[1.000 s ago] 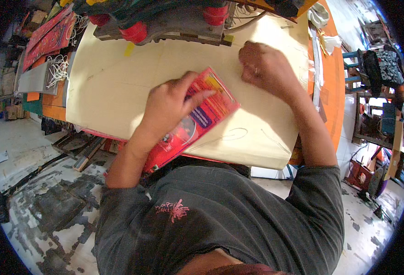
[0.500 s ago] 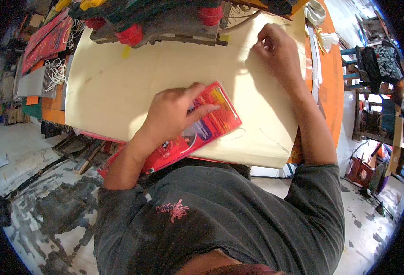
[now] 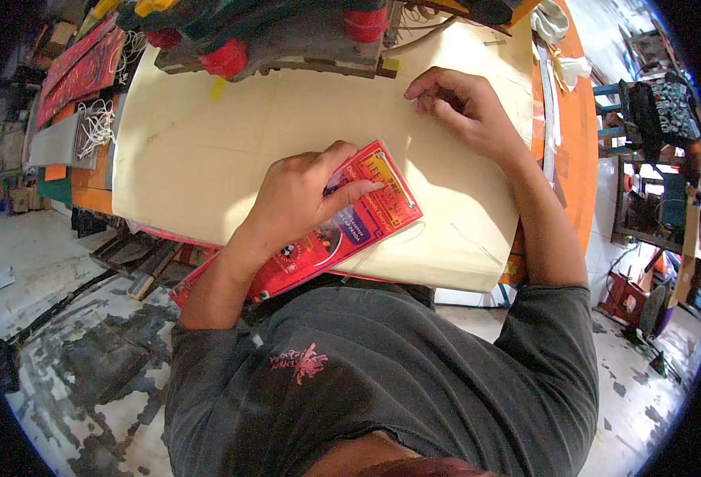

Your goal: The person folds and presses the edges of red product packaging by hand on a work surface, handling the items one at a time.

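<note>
My left hand (image 3: 299,191) is closed on a red printed sheet (image 3: 366,226) with yellow and blue panels, its thumb lying across the front. The sheet slants over the near table edge, and its lower part passes behind my left forearm. Small pale fittings sit at the corners of its upper end, joined by a light line. Apart from the sheet, my right hand (image 3: 462,111) hovers above the cream table covering (image 3: 207,151), fingers loosely bent and thumb separate, with nothing visible in them. A thin thread (image 3: 473,241) lies on the covering near the front edge.
A dark machine (image 3: 287,48) with red knobs stands at the far side. More red sheets (image 3: 80,67) and a bundle of white cords (image 3: 96,127) lie at left. White cloth (image 3: 549,22) rests at the far right. A blue-framed stool (image 3: 613,111) stands beyond.
My right hand has come slightly nearer and its fingers have loosened from a tighter curl, pointing left. My left hand and the red sheet have barely moved.
</note>
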The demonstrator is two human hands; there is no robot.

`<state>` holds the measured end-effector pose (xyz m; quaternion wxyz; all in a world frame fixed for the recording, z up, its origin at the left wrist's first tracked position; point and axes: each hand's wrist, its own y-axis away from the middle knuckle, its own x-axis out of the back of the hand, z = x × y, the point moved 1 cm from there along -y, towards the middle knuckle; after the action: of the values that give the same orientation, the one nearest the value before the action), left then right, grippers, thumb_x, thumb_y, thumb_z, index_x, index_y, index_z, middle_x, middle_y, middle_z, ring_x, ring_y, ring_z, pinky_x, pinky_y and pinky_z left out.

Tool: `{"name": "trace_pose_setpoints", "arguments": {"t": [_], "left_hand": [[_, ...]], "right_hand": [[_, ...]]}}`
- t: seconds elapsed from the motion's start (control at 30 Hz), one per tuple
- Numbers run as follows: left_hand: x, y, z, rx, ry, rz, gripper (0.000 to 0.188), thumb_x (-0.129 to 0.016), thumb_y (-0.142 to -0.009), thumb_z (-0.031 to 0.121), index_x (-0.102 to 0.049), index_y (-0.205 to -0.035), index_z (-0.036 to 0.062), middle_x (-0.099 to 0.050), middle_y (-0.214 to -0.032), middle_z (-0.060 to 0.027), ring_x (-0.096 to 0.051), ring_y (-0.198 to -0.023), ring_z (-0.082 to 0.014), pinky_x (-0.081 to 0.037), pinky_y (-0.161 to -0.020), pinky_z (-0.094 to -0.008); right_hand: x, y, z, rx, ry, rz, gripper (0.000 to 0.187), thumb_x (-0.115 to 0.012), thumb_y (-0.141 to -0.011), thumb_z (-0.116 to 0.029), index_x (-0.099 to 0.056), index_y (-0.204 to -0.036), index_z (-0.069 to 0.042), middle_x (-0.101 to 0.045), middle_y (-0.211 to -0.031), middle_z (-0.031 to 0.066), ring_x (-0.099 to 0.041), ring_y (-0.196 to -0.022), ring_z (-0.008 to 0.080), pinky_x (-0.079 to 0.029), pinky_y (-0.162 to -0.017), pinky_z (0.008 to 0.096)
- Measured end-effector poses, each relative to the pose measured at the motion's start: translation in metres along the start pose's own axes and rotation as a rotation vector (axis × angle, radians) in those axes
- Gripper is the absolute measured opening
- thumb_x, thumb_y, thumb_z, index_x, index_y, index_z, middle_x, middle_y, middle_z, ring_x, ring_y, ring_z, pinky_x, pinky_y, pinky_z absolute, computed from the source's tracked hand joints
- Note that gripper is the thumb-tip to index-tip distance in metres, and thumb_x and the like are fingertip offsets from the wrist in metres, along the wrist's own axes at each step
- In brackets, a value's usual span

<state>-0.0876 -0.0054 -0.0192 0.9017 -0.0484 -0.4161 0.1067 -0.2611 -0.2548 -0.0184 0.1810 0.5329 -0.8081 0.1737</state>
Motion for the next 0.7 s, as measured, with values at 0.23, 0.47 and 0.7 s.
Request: {"name": "trace_pose_setpoints", "arguments": {"t": [0.23,0.47,0.7], "left_hand": [[-0.003,-0.001,0.001,0.002,0.011,-0.005,0.051,-0.077,-0.099,0.047,-0.069,-0.128,0.0055,-0.077,-0.105,-0.0197,-0.077,-0.095,-0.0416,-0.060,-0.083,-0.0467],[-0.003,-0.001,0.001,-0.038,-0.032,0.036,0.047,-0.074,-0.101,0.046,-0.073,-0.125,0.0063,-0.078,-0.094,-0.0188,-0.076,-0.086,-0.0403,-0.061,-0.078,-0.0497],[-0.005,0.002,0.002,-0.107,-0.132,0.082,0.029,-0.066,-0.106,0.034,-0.071,-0.113,0.0072,-0.075,-0.083,-0.0158,-0.076,-0.079,-0.0368,-0.060,-0.072,-0.0495]], "right_hand": [[0.001,0.004,-0.009,0.042,-0.136,-0.246,0.022,-0.053,-0.093,-0.009,-0.067,-0.102,0.004,-0.065,-0.085,0.0034,-0.062,-0.080,0.0124,-0.053,-0.077,0.0292],[-0.005,0.002,-0.018,-0.074,-0.111,-0.379,0.032,-0.068,-0.103,-0.029,-0.070,-0.102,0.003,-0.069,-0.085,0.0050,-0.066,-0.082,0.0144,-0.055,-0.078,0.0323],[-0.033,0.015,-0.044,-0.327,-0.287,-0.440,0.039,-0.080,-0.102,-0.030,-0.070,-0.126,-0.002,-0.074,-0.094,0.0029,-0.067,-0.078,0.0117,-0.056,-0.068,0.0301]]}}
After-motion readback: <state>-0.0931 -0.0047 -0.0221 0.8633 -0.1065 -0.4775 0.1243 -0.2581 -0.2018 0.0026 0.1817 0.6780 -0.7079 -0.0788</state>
